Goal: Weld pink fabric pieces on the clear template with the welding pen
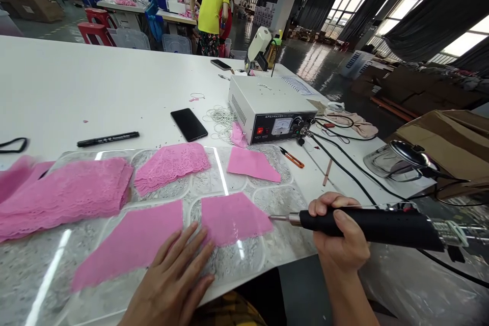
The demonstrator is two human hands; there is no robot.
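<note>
My right hand [342, 234] is wrapped round a black handheld tool [374, 226], whose thin metal tip touches the right corner of a pink fabric piece [233, 219]. My left hand [175, 275] lies flat with its fingers spread, between that piece and a larger pink piece [133, 239], with fingertips at their edges. Both pieces rest on a clear-topped, stone-patterned mat [277, 252]. Behind them are a pink lace stack [173, 163] and a small plain pink piece [252, 164]. A thick pink lace pile [72, 191] sits at the left.
A control box [282, 125] with cables stands behind the mat. Near it lie a phone [189, 124], orange snips [292, 158] and a marker [108, 138]. A lidded glass jug [397, 160] is at the right. A person in yellow [210, 7] stands farther back.
</note>
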